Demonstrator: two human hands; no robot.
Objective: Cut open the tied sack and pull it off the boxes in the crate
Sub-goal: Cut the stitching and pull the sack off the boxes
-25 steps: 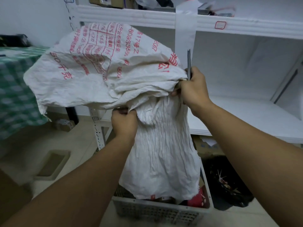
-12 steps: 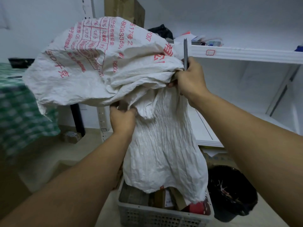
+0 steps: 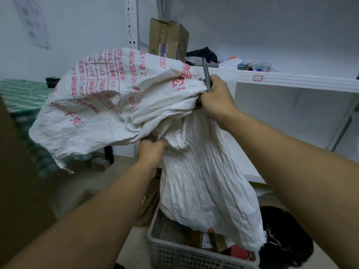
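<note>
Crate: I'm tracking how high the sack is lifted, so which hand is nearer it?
Left. The left hand grips the sack lower, above the crate; the right hand grips it higher, near the shelf.

White sack (image 3: 194, 171), red print; grey crate (image 3: 174, 253); green checked cloth (image 3: 23, 94).

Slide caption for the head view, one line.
Left hand and right hand, which also holds a slim grey tool, grip the red-printed white woven sack over boxes in a grey plastic crate.
</note>
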